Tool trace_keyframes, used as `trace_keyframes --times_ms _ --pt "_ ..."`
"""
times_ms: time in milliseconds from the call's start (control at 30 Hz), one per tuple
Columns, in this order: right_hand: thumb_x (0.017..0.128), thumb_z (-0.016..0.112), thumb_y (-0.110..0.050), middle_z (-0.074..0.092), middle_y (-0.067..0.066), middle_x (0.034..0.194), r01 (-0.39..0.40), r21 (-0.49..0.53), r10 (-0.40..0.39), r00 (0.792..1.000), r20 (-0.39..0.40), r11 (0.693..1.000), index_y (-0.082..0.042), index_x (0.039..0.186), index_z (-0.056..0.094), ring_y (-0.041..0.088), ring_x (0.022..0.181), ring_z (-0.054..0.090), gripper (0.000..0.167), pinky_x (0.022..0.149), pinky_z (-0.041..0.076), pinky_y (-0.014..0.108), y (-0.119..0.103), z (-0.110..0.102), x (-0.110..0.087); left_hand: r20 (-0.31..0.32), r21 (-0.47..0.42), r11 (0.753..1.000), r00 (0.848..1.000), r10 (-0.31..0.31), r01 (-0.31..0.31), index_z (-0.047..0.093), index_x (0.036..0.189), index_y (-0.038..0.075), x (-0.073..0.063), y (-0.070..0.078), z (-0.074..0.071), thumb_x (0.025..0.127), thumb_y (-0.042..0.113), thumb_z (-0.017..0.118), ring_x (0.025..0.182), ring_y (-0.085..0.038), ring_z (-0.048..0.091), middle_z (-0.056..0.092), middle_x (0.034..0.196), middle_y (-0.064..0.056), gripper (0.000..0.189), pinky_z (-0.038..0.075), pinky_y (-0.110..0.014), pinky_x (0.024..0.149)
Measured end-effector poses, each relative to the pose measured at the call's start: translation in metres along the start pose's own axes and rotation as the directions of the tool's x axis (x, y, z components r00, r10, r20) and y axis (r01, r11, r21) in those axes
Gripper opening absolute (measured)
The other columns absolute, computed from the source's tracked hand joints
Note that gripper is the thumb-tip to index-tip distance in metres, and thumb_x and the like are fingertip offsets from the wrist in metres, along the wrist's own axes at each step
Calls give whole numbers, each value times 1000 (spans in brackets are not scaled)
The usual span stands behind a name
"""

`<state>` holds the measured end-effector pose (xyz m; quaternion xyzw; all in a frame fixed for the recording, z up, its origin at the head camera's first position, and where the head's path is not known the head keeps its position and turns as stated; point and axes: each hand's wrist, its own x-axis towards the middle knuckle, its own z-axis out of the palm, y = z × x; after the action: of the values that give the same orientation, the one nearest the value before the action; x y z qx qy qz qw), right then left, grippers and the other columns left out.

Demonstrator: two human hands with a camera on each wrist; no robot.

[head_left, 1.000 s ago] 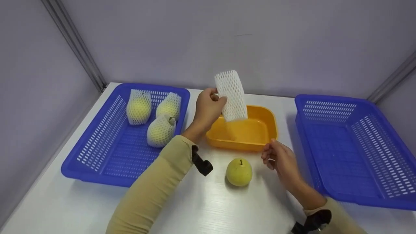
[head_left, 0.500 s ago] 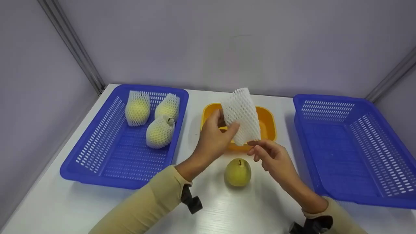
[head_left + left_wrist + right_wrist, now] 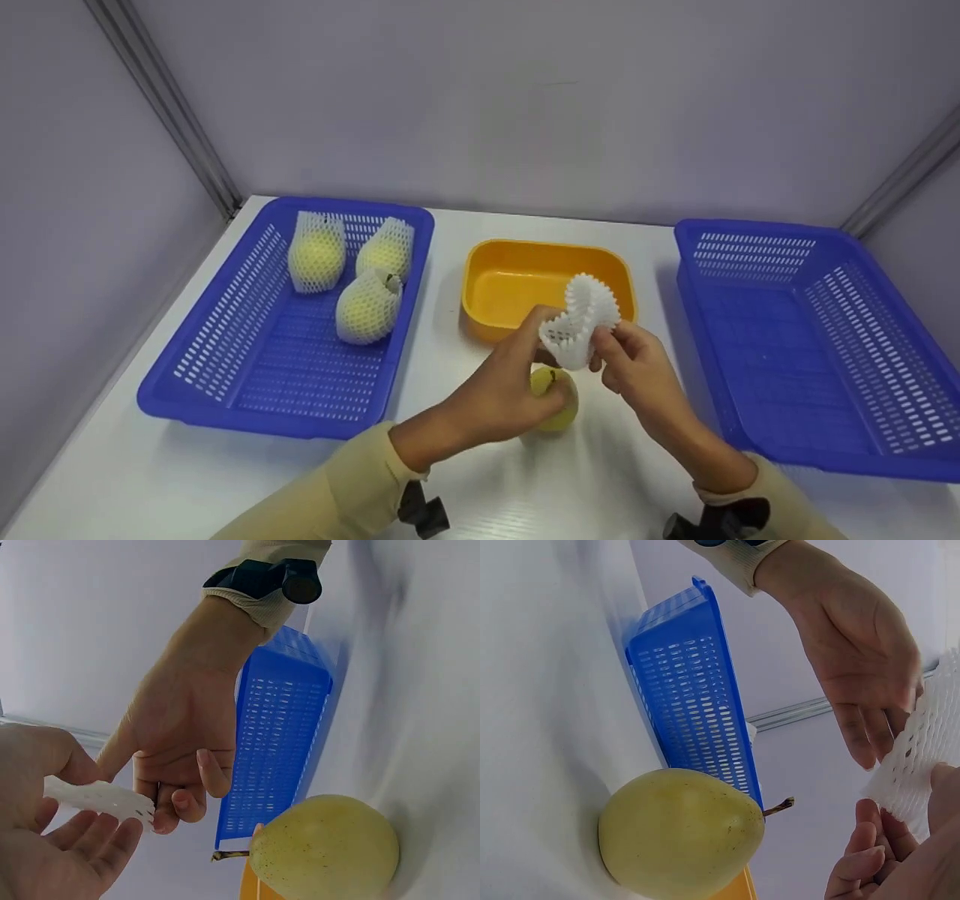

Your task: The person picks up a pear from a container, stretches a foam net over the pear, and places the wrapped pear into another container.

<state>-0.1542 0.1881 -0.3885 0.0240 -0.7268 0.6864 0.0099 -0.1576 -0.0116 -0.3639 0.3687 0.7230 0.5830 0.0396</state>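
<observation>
In the head view my right hand (image 3: 645,382) pinches a white foam fruit net (image 3: 577,322) between thumb and fingers. The net's rim faces upward and gapes. My left hand (image 3: 502,386) lies at the net's left side, thumb spread away and fingers extended toward it; the right wrist view shows that left hand (image 3: 862,645) with its fingers fairly straight against or close to the net (image 3: 922,742). Below both hands a bare yellow-green pear (image 3: 568,416) stands on the table, stem up, partly covered by my left thumb in the head view. The pear (image 3: 326,847) appears untouched in the left wrist view.
A blue basket (image 3: 262,420) on the left holds three pears in foam nets (image 3: 369,307). Behind the hands sits a yellow tub (image 3: 517,289). Another blue basket (image 3: 817,461) stands on the right. Grey partition walls (image 3: 450,105) border the white table (image 3: 480,510).
Both hands have brought the net down toward the pear. My right hand has taken hold of it, while my left has loosened its grip and spread its thumb. The net's rim now gapes.
</observation>
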Motion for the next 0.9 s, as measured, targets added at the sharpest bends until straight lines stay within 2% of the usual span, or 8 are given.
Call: trace_keyframes --times_ms 67,167,233,300,400,533,733,900 --pt "105 53 -8 56 8 75 -6 -15 6 1000 16 1000 0 95 61 9 53 38 14 49 32 19 1 -1 0 2 6 1000 1000 26 -26 45 129 4 -2 -4 -1 91 -13 54 107 -12 58 58 121 -5 42 54 -33 95" --pt "105 56 -10 55 7 76 6 -35 -4 997 79 999 2 103 60 10 58 42 13 51 34 19 3 -3 0 -64 -5 999 997 42 -42 48 121 2 -3 -9 -3 98 -13 46 100 -14 59 60 113 -8 27 54 -30 89" --pt "105 58 -12 55 6 77 23 -43 -17 990 137 999 4 107 59 9 59 43 16 52 35 18 4 -4 -1 -114 -17 999 993 33 -35 48 118 1 -3 -12 -4 99 -10 53 98 -16 60 61 110 -10 23 54 -29 87" --pt "105 58 -13 55 5 78 47 -48 -38 981 188 998 5 110 59 8 60 44 18 51 36 17 5 -5 -1 -150 -19 1000 989 -12 9 49 119 2 -3 -14 -4 96 -5 61 99 -17 60 60 111 -10 27 54 -29 85" --pt "104 59 -10 56 3 78 77 -50 -63 970 237 996 4 108 60 7 60 45 15 51 35 16 5 -5 -1 -137 -22 993 984 -118 117 49 129 4 -3 -16 -3 97 6 68 111 -19 61 59 124 -9 38 53 -29 91" --pt "102 60 -7 57 2 79 97 -68 -77 964 253 993 2 105 62 7 65 48 10 52 36 15 5 -5 0 -79 -64 970 968 -240 235 48 138 4 -3 -18 -2 104 17 60 114 -22 63 64 125 -10 37 55 -30 92" --pt "103 60 -9 63 1 83 2 -61 14 967 254 998 1 104 64 7 70 56 10 58 47 16 6 -6 2 -102 -183 954 960 -259 238 52 130 -1 -4 -23 -2 103 9 61 87 -16 63 63 95 -8 30 59 -38 82" --pt "99 55 2 58 0 78 -68 -36 74 970 231 997 0 104 61 8 62 48 8 54 39 18 7 -7 3 -145 -301 923 945 -292 239 51 126 -6 -3 -29 -4 104 6 57 82 -14 62 63 97 -10 26 59 -43 82"
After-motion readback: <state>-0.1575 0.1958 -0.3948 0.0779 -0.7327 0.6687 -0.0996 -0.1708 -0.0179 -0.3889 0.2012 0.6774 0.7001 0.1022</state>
